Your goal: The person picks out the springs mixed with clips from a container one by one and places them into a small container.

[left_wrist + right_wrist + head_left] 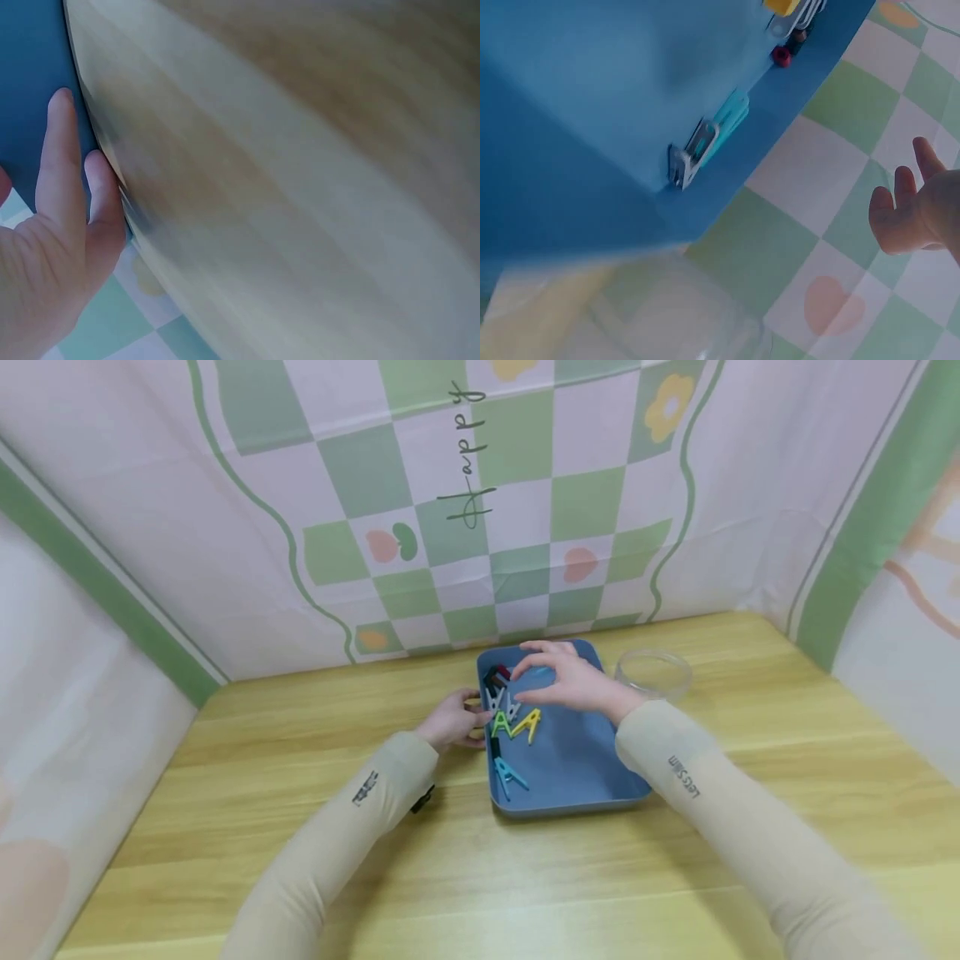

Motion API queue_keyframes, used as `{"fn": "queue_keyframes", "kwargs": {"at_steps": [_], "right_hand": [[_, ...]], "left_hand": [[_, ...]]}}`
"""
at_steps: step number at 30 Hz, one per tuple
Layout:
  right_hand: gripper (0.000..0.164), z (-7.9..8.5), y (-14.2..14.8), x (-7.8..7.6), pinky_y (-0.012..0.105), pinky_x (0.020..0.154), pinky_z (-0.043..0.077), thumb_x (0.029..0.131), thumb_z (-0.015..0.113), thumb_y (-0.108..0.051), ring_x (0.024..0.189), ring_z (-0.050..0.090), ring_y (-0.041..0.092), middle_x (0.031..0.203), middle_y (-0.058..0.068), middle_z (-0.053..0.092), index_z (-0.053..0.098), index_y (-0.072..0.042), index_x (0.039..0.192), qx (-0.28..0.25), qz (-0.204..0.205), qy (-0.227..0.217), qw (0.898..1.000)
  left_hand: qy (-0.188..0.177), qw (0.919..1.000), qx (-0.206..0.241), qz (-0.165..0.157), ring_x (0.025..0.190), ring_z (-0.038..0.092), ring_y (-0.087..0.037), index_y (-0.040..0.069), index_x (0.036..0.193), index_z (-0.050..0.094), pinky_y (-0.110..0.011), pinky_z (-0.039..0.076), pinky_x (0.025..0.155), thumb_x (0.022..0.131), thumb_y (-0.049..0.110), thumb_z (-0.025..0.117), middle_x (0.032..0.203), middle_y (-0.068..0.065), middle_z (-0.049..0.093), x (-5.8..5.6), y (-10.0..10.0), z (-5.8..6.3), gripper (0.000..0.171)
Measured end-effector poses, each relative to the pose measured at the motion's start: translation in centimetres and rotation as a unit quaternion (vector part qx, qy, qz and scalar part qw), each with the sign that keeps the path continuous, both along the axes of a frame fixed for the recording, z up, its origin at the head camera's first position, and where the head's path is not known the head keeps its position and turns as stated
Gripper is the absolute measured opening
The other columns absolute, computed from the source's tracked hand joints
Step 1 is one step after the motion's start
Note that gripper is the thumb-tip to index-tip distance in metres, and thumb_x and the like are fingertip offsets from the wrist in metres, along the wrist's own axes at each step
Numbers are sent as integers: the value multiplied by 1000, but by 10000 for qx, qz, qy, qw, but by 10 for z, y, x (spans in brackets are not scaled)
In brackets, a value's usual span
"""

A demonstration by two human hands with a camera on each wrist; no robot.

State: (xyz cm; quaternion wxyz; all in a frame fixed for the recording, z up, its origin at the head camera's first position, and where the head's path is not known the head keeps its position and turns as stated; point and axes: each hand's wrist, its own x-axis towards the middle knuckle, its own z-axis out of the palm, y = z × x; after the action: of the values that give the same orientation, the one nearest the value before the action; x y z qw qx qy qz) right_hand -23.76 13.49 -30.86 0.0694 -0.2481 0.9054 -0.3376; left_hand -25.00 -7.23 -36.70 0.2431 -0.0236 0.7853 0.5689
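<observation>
A blue rectangular tray (pixel 581 760) stands on the table with several clothespins in it, mostly along its left side. A yellow clothespin (pixel 528 725) and a green clothespin (pixel 501 724) lie near grey and dark ones, and a light-blue clothespin (pixel 508 773) lies nearer the front. Teal and grey clothespins (pixel 727 124) show by the tray's far wall in the right wrist view. My left hand (pixel 454 720) touches the tray's left side, fingers extended in the left wrist view. Above the tray's far part hovers my right hand (pixel 566 681), fingers bent and apart, nothing seen between them.
A clear round bowl (pixel 654 673) stands on the wooden table (pixel 300 793) just right of the tray. Behind the table hangs a checkered green and white cloth (pixel 517 443), with more cloth at both sides.
</observation>
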Motion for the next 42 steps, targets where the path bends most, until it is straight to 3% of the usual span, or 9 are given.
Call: {"fn": "queue_keyframes", "kwargs": {"at_steps": [8,17,25,42], "right_hand": [[29,-18,-11,-4,70,107,16,87,68,-23,138,14,45,152,17,28,65,-8,112,-352,14,-183,9992],[31,-39,-14,-5,73,106,12,86,69,-24,139,7,47,153,19,25,65,-8,112,-372,-24,-378,9986],[35,-44,-24,-3,77,103,5,79,75,-29,138,5,47,154,17,21,68,-16,110,302,-6,-181,9994],[48,-52,-31,1,66,105,8,75,79,-41,139,6,46,156,18,17,69,-19,117,1435,47,197,9895]], "left_hand": [[-103,9999,-70,44,90,60,-20,6,147,29,-34,59,75,96,10,56,131,-20,49,-1,-1,0,58],[-137,9999,-92,-7,95,60,-22,6,148,27,-34,59,76,96,9,55,132,-20,46,1,0,4,59],[-132,9998,-61,-98,103,60,-26,6,148,25,-34,59,78,96,7,54,137,-21,43,1,-1,6,59],[-84,9998,-133,-119,104,60,-28,5,147,27,-33,59,76,96,9,56,134,-22,46,1,0,6,59]]}}
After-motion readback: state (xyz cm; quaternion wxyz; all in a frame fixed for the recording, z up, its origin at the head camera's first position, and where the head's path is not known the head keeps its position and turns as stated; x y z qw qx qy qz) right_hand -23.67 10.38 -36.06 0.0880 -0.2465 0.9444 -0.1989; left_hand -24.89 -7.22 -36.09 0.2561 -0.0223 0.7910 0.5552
